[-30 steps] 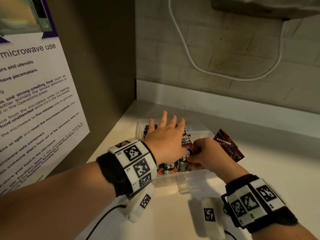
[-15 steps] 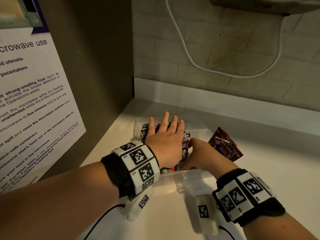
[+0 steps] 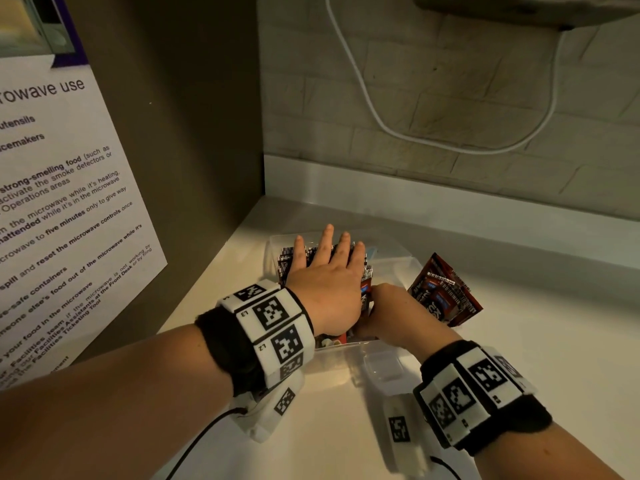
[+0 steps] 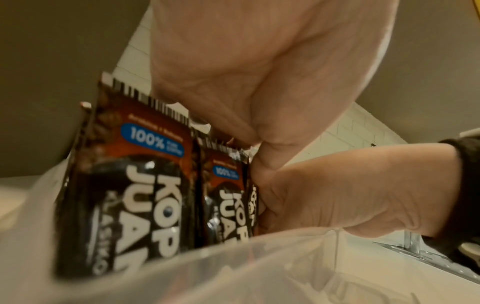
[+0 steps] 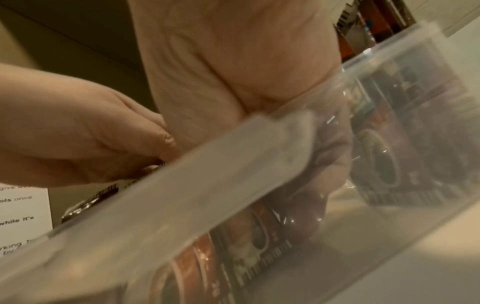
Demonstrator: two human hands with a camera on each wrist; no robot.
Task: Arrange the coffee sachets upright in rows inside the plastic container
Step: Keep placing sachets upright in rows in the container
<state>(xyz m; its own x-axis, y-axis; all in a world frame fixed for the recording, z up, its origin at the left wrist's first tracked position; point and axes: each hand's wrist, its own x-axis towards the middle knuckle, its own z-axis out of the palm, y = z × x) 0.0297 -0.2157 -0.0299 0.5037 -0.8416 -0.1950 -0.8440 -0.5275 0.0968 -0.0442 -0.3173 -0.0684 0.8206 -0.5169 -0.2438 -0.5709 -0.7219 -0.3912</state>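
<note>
A pale desk [image 3: 519,341] ran into a corner under dim, warm light. Behind it stood a wall of light brick [image 3: 433,109] above a white upstand [image 3: 450,206], with a white cable [image 3: 377,119] looping down it. On the left, a dark panel [image 3: 180,133] carried a printed microwave notice [image 3: 62,216].

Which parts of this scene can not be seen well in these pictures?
- Head view: the left hand lies flat over the sachet rows, hiding their count.
- Head view: the right hand hides its own fingertips and its grip.
- Right wrist view: the container wall blurs the sachets behind it.
- Left wrist view: sachet print below the container rim is cut off.
</note>
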